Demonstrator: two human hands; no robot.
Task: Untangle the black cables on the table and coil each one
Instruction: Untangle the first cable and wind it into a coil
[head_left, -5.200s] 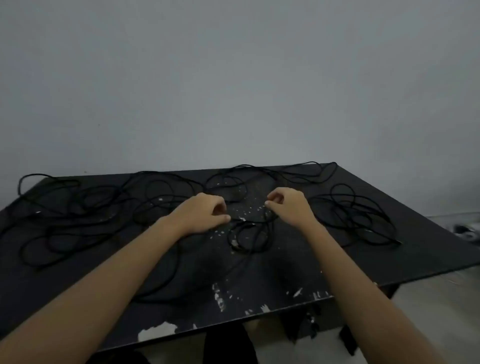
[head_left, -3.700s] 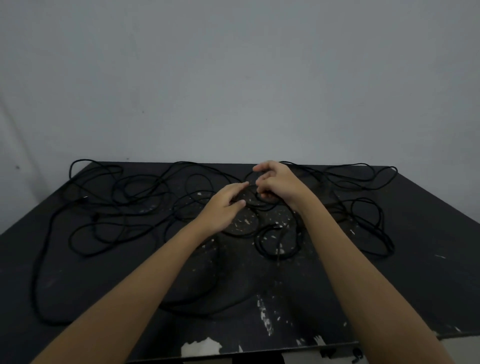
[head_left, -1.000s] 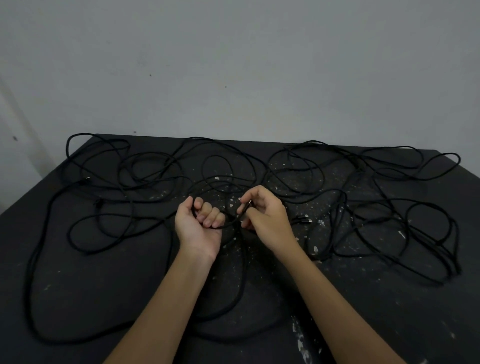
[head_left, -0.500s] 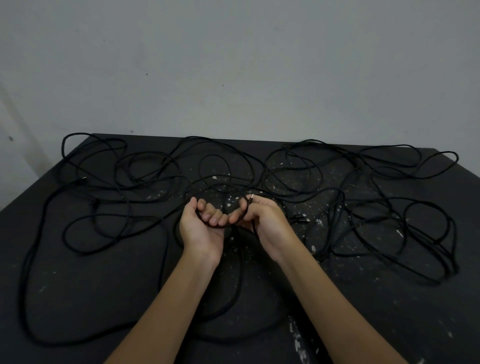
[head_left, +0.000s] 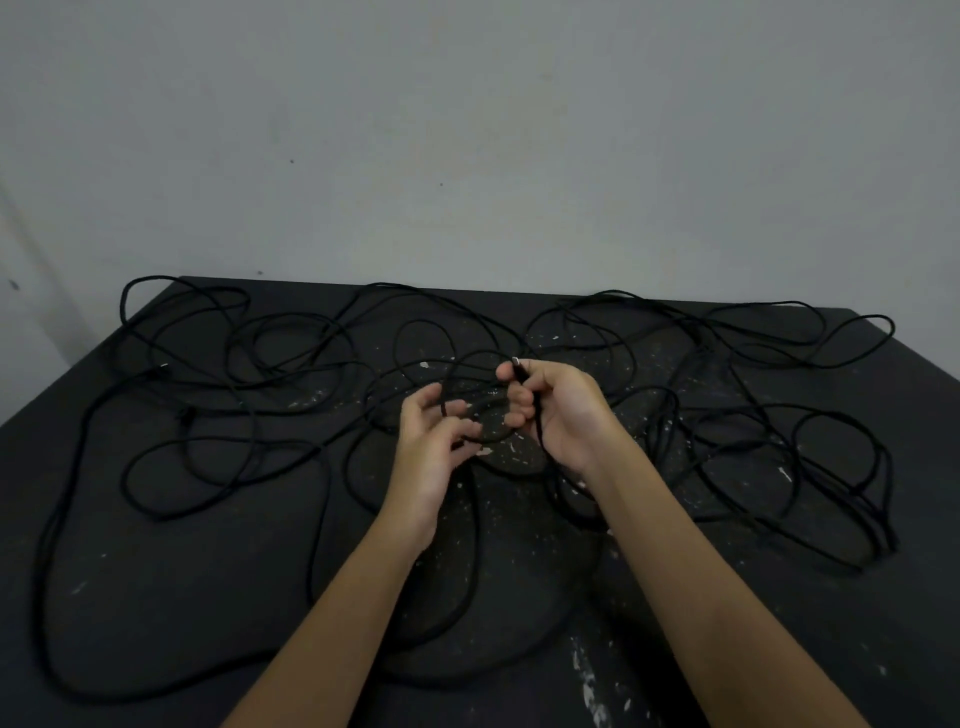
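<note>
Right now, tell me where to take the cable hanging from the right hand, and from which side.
Take the black cable on the short stretch just below the right hand, coming from the left. That stretch hangs lifted and alone; lower down it sinks among crossing loops on the table.

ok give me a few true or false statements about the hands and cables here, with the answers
1. The right hand pinches a cable end with a metal tip. True.
2. The black cables are all neatly coiled. False: they sprawl in tangled loops across the table.
3. The left hand lies flat on the table. False: it is raised, fingers curled round a cable loop.
4. The table top has pale scuff marks. True.
</note>
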